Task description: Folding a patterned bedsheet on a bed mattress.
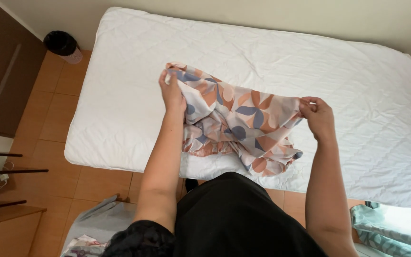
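Fingers of the left hand [172, 93] are closed around a bunched corner of the patterned cloth [241, 126], lifting it above the white mattress [348, 81]. From there the cloth droops in loose folds toward the near edge of the bed, printed with orange, blue and cream leaf shapes. It looks thin, light and limp, likely to slide and crumple, so the corners and hems seem the sound places to grip. Fingers of the right hand [317, 116] pinch the opposite corner, holding the top edge slack between both hands.

No packages, labels or signs show. A black bin [63, 45] stands on the tiled floor at far left; grey fabric [98, 221] lies below, teal-patterned fabric [381, 233] at lower right.
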